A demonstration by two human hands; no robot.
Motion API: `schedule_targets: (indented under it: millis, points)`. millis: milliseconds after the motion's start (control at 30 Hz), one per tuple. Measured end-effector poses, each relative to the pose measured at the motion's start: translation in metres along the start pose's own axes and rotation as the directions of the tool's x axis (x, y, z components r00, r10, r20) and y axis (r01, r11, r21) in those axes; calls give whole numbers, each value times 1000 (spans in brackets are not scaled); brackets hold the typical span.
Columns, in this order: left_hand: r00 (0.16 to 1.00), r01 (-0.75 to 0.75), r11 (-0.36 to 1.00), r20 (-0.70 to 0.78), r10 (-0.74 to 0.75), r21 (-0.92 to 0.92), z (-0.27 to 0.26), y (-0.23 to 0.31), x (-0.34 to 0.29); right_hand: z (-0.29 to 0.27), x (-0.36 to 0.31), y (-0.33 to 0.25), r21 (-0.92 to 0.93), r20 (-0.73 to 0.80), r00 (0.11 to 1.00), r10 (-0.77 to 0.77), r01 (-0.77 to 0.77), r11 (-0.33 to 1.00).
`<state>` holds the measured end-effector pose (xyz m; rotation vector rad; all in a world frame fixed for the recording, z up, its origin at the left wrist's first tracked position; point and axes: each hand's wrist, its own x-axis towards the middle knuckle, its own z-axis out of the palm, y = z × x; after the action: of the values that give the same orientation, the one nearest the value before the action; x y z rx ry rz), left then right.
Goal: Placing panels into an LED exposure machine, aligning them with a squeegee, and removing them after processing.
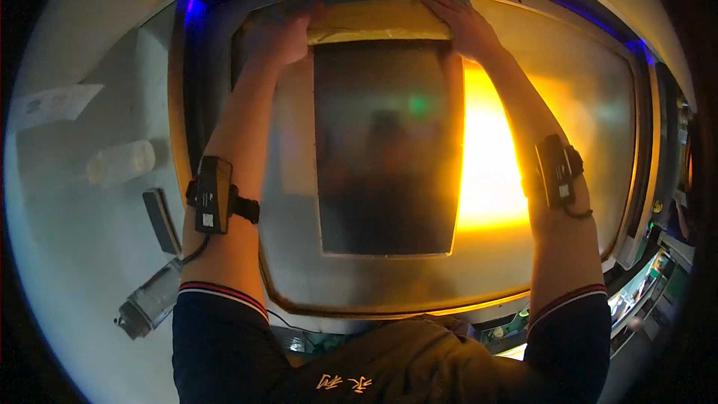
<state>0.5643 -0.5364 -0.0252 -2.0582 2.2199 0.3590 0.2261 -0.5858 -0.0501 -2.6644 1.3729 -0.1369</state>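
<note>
Both arms reach to the far side of a framed, glassy work surface [389, 284]. A yellowish, translucent folded sheet [378, 19] stretches between my hands along the far end of a dark rectangular panel [385, 157]. My left hand [290, 37] is closed on the sheet's left end, its fingertips dim and partly hidden. At the right end, my right hand [465, 26] grips the sheet, with its fingers bent over the far edge. The dark panel lies flat and shows a blurred reflection with a green spot.
Bright yellow light [493, 157] glows right of the panel. A raised dark frame [179, 105] surrounds the surface. Left of it lie a clear bottle [149, 299], a dark oblong block [161, 221], a pale cylinder [123, 162] and a paper [56, 107]. Strapped devices sit on both forearms.
</note>
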Motion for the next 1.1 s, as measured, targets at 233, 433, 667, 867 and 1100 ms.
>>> schedule_targets:
  millis: [233, 433, 667, 867, 1100]
  points:
    - [992, -57, 995, -106, 65, 79, 18, -1, -41, 17, -32, -14, 26, -63, 996, -58, 60, 998]
    - [983, -48, 994, 179, 30, 97, 29, 63, -235, 7, -235, -91, -54, -55, 982, -180, 177, 983]
    - [824, -137, 990, 550, 136, -40, 65, 165, -514, -42, -537, -194, 263, 379, 907, -182, 83, 961]
    - [880, -51, 999, 473, 49, -8, 78, 180, -519, -38, -538, -198, 188, 209, 967, -144, 105, 977]
    - [849, -131, 991, 519, 99, 26, 60, 220, -484, -35, -531, -148, 23, 145, 984, -107, 105, 994]
